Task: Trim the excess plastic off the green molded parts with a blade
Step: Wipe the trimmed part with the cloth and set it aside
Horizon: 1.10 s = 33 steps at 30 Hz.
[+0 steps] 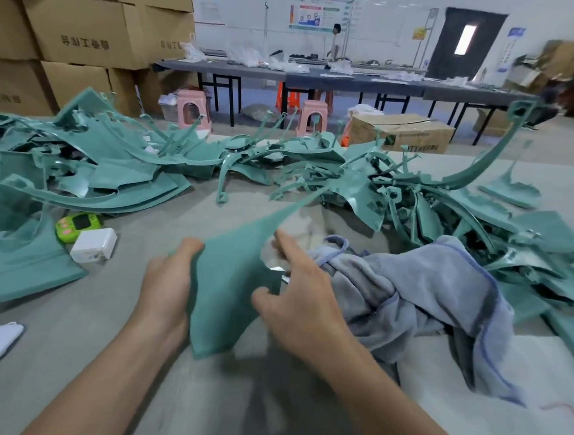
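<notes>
Grey table [140, 230], green parts [117, 164] heaped across the upper frame, towel [424, 289] at right. Centre frame, one part [230, 280]: left hand [167, 287] grips its left edge, right hand [305, 303] thumbs its right edge, grasp too blurred to tell.

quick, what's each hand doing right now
Left hand: grips the green part by its left edge.
Right hand: at the part's right edge; grip blurred, cannot tell.
</notes>
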Each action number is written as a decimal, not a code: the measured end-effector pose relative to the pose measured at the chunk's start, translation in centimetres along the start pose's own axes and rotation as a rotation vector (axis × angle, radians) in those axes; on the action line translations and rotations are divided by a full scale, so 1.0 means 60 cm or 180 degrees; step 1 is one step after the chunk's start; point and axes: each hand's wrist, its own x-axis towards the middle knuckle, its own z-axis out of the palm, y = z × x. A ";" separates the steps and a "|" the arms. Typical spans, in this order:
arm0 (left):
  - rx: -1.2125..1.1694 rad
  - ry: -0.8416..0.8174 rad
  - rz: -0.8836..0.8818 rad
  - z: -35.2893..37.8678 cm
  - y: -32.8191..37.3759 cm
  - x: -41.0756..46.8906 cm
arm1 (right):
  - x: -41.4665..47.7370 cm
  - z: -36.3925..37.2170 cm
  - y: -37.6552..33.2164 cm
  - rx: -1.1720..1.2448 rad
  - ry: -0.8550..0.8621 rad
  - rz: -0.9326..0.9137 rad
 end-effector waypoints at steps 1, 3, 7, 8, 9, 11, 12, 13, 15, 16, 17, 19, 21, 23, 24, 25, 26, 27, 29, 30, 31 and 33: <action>-0.0028 -0.0103 0.0006 0.005 -0.002 -0.009 | -0.001 0.008 0.000 0.0335 0.0006 0.0148; -0.0088 -0.0291 0.0012 0.013 -0.006 -0.023 | 0.002 0.014 0.002 0.0608 0.0153 0.0117; -0.0288 -0.0832 -0.0099 0.016 -0.012 -0.032 | 0.016 0.005 0.009 0.1058 0.0118 0.0267; -0.0368 -0.1032 -0.0128 0.015 -0.012 -0.034 | 0.018 0.002 0.010 0.1062 0.0167 0.0320; -0.0395 -0.1198 -0.0137 0.015 -0.014 -0.035 | 0.019 0.001 0.013 0.1088 0.0230 0.0395; -0.0275 -0.1400 -0.0076 0.015 -0.016 -0.037 | 0.020 0.000 0.016 0.1305 0.0324 0.0631; -0.0189 -0.1427 -0.0003 0.015 -0.018 -0.037 | 0.019 -0.001 0.016 0.1400 0.0331 0.0712; -0.0141 -0.1434 0.0097 0.016 -0.019 -0.038 | 0.018 -0.003 0.015 0.1350 0.0357 0.0754; -0.0141 -0.1323 0.0414 0.020 -0.020 -0.039 | 0.016 -0.010 0.010 0.0784 0.0650 0.0757; -0.0088 -0.1152 0.0653 0.022 -0.022 -0.039 | 0.012 -0.017 0.003 0.0461 0.0944 0.0776; 0.0029 -0.0919 0.0921 0.022 -0.025 -0.038 | 0.007 -0.022 -0.006 0.0288 0.1221 0.0739; 0.0383 -0.0534 0.1554 0.020 -0.024 -0.045 | -0.007 -0.030 -0.031 0.0628 0.1006 0.0588; 0.1488 -0.0719 0.2838 0.011 -0.021 -0.053 | -0.026 -0.020 -0.061 0.1864 0.0149 0.0551; 0.2648 -0.1532 0.3937 0.011 -0.028 -0.060 | -0.038 -0.007 -0.069 0.2783 0.0046 0.0827; 0.2930 -0.1849 0.4015 0.014 -0.031 -0.066 | -0.041 -0.009 -0.068 0.2976 0.0232 0.0980; 0.2974 -0.2057 0.3802 0.018 -0.030 -0.074 | -0.044 -0.015 -0.066 0.3095 0.0409 0.1140; 0.2834 -0.2158 0.3504 0.021 -0.030 -0.082 | -0.047 -0.025 -0.060 0.3162 0.0522 0.1277; 0.2652 -0.2162 0.3251 0.021 -0.029 -0.088 | -0.050 -0.038 -0.057 0.3188 0.0606 0.1403; 0.2309 -0.1885 0.3023 0.020 -0.023 -0.101 | -0.059 -0.069 -0.053 0.3143 0.0657 0.1546; 0.2219 -0.1727 0.2995 0.021 -0.019 -0.105 | -0.066 -0.084 -0.051 0.3050 0.0649 0.1583; 0.2200 -0.1565 0.3003 0.023 -0.015 -0.109 | -0.075 -0.097 -0.051 0.2927 0.0648 0.1639; 0.2175 -0.1212 0.2828 0.035 -0.005 -0.126 | -0.095 -0.123 -0.050 0.2783 0.0607 0.1672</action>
